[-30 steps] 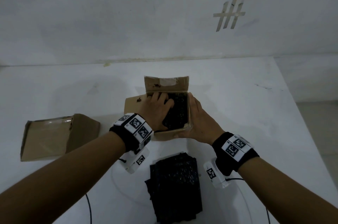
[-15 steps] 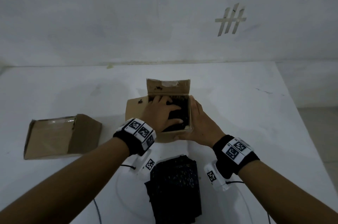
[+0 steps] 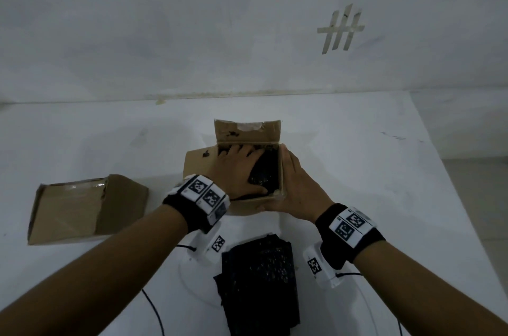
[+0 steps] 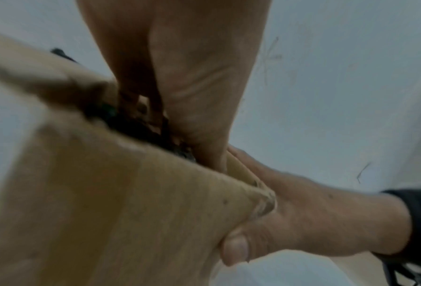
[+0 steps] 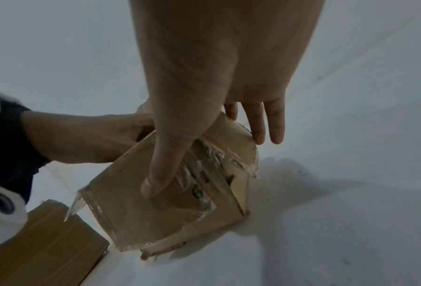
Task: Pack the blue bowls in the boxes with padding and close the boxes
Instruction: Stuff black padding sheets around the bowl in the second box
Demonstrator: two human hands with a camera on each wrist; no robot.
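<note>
White worktop [image 3: 343, 160] carries the thin, crushable box [image 3: 248, 202], braced outside by the right hand [image 3: 298, 187] with straight fingers while the flat left hand [image 3: 236, 169] presses soft black padding [image 3: 265, 173] inside.

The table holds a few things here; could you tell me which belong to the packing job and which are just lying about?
In use:
- open box, steadied by the right hand
- black padding in it, pressed down by the left hand
- spare padding sheets, near edge
- second box, on its side at left

Just there:
- tape marks on the wall
- cables

No blue bowl is visible.
</note>
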